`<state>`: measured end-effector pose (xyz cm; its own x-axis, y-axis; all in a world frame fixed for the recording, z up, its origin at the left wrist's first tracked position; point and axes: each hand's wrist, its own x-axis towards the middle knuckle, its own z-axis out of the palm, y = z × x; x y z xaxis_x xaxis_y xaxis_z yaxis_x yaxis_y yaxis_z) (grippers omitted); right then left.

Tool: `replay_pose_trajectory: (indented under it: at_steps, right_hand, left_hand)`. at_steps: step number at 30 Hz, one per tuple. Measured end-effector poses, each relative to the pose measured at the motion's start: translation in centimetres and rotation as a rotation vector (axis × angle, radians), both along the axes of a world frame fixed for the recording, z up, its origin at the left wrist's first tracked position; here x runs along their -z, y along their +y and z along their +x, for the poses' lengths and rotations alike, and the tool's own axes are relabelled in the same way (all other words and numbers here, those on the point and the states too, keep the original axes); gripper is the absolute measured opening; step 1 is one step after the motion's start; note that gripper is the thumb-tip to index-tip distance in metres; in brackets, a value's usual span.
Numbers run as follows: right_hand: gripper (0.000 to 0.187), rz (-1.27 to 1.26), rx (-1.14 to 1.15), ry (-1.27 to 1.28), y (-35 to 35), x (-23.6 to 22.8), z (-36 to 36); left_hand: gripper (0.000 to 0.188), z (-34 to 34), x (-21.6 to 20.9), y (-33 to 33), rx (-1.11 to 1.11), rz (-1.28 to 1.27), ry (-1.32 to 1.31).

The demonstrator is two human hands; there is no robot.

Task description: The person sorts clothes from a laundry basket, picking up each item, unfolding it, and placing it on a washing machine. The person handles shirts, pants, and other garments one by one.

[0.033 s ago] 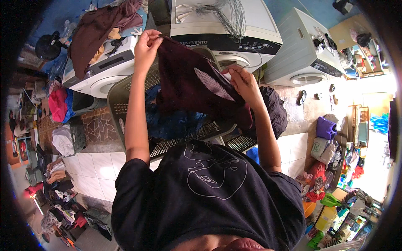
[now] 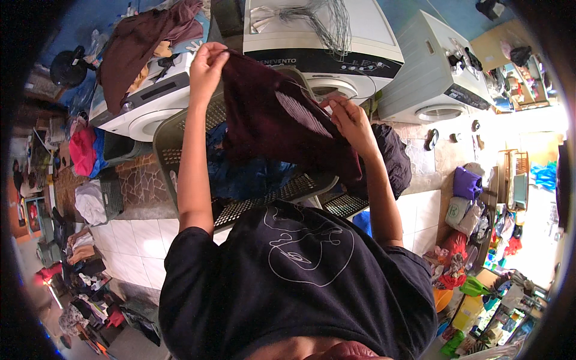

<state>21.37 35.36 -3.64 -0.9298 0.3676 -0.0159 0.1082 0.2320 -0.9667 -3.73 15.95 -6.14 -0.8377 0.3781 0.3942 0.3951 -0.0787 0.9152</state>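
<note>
middle washer [image 2: 373, 31] top — tangled wires [image 2: 333, 29] | left washer [image 2: 171, 99] — draped brown cloth [image 2: 133, 51]

Maroon garment [image 2: 264, 120] screening much of the laundry basket [image 2: 163, 144], front-loading washer [image 2: 321, 65] hemming things in behind; room for reaching in, near side, above blue clothes [image 2: 255, 180]!

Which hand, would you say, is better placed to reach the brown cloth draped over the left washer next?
Probably the left hand: it appears nearer the brown cloth; the right hand is farther off, across the maroon garment.
</note>
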Motion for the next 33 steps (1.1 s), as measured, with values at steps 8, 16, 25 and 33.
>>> replay_pose_trajectory:
  at_steps: [8,16,25,33]
  right_hand:
    - [0.020,0.297,0.077,0.252,4.9,-3.4,2.7]
    - [0.027,0.876,0.683,0.398,15.7,-16.2,11.6]
    - [0.022,1.020,0.975,0.469,22.0,-17.9,18.2]
    - [0.025,0.656,1.027,0.175,20.0,-10.3,21.8]
  left_hand:
    - [0.082,2.5,3.6,5.9,0.231,-0.020,0.121]
    - [0.095,13.7,13.2,11.0,0.889,-0.738,0.077]
    - [0.043,22.0,10.0,20.9,0.608,-0.525,0.271]
    - [0.049,29.3,18.0,29.8,0.892,-0.791,0.148]
